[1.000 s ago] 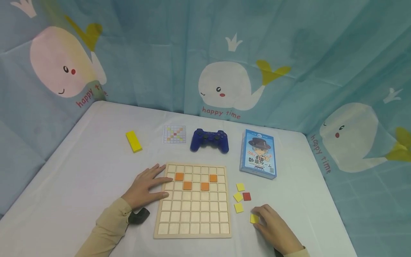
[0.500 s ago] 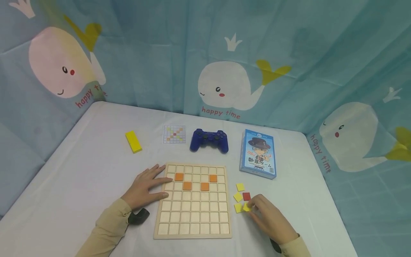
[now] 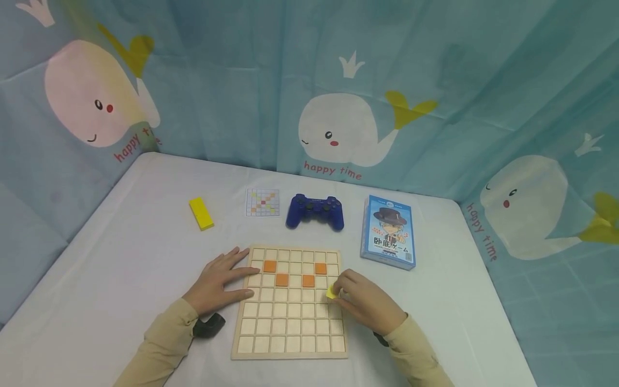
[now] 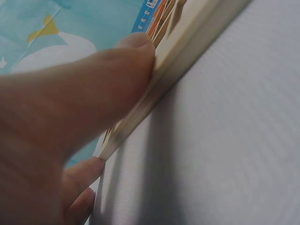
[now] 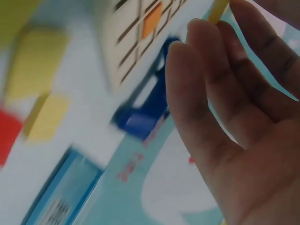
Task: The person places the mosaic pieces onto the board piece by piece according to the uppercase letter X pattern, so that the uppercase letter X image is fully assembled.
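A wooden grid board (image 3: pixel 288 326) lies on the white table. Four would be too many to number, so several orange square tiles (image 3: pixel 282 280) sit in its upper cells. My left hand (image 3: pixel 220 282) rests on the board's left edge with its fingers spread; in the left wrist view the thumb (image 4: pixel 108 79) touches the rim. Over the right edge of the board, my right hand (image 3: pixel 369 301) pinches a yellow square tile (image 3: pixel 331 292), tilted, between thumb and fingers. The right wrist view shows only a sliver of that tile (image 5: pixel 218 10). Loose yellow tiles (image 5: pixel 37 65) and a red tile (image 5: pixel 7 136) lie on the table.
Behind the board are a printed pattern card (image 3: pixel 263 202), a blue game controller (image 3: pixel 315 211) and a blue game box (image 3: pixel 389 231). A yellow block (image 3: pixel 201 213) lies at the left. A whale-print curtain (image 3: pixel 232 107) encloses the table.
My right hand has carried the yellow tile left and away from me, past the loose tiles, to the board's right edge. The left hand has stayed in place.
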The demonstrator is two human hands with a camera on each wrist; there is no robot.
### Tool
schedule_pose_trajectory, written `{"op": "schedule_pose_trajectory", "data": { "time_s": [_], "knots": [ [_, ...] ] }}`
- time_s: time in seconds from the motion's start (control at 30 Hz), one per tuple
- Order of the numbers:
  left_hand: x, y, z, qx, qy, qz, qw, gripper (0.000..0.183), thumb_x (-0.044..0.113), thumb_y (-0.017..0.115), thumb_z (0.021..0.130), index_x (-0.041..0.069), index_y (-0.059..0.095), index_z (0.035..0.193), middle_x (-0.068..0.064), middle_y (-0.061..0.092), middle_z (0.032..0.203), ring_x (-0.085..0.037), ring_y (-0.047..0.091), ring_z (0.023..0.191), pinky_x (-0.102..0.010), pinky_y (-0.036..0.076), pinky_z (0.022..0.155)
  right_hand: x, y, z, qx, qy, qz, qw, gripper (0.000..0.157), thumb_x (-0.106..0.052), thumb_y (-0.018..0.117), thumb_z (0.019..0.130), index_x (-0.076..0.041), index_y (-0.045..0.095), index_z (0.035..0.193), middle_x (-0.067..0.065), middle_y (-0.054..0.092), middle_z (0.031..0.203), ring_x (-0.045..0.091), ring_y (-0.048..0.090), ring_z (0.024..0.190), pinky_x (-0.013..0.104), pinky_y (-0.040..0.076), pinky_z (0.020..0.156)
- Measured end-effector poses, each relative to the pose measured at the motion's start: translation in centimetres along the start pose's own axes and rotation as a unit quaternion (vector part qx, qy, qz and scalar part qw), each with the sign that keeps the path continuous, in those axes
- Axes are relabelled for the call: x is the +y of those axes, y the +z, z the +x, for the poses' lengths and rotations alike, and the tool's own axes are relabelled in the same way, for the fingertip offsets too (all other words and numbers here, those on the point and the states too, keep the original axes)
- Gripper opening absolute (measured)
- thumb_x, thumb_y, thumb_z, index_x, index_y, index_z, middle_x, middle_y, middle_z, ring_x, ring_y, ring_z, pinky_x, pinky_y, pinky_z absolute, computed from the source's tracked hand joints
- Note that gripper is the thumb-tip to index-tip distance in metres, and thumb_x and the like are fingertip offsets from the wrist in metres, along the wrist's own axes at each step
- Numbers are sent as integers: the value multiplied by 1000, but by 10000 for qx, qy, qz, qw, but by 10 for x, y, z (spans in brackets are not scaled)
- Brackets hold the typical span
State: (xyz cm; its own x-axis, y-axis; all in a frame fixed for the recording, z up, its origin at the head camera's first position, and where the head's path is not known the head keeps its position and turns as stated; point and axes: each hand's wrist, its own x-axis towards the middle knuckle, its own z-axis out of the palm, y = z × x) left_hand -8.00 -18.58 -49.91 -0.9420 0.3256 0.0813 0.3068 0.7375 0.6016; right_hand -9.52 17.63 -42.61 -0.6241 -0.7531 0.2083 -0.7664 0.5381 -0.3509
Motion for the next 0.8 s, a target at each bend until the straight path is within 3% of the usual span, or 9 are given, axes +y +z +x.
{"op": "schedule_pose_trajectory", "data": {
  "time_s": [0.23,0.43,0.8],
  "knots": [
    [-3,1,-1,-4,25,30,10000,49,54,68,82,30,64,125,-8,36,153,-35,23,144,-55,16,116,-12,12,31,-365,-142,244,9989,15,-15,73,85,-12,61,94,-4,59,93,8,57,79,17,52,71],
    [-4,0,-1,21,16,26,10000,49,53,69,81,31,64,124,-7,36,153,-35,24,143,-55,16,116,-17,21,50,-472,-352,180,9981,13,-17,71,87,-11,62,94,-3,59,94,7,57,81,17,52,74],
    [-4,-1,-1,-137,-86,-8,9999,49,55,68,81,33,64,125,-5,34,154,-34,21,145,-55,15,117,-25,48,71,-1004,-334,30,9944,12,-25,66,91,-15,64,98,-7,60,95,3,59,84,11,50,77]
  ]
}}
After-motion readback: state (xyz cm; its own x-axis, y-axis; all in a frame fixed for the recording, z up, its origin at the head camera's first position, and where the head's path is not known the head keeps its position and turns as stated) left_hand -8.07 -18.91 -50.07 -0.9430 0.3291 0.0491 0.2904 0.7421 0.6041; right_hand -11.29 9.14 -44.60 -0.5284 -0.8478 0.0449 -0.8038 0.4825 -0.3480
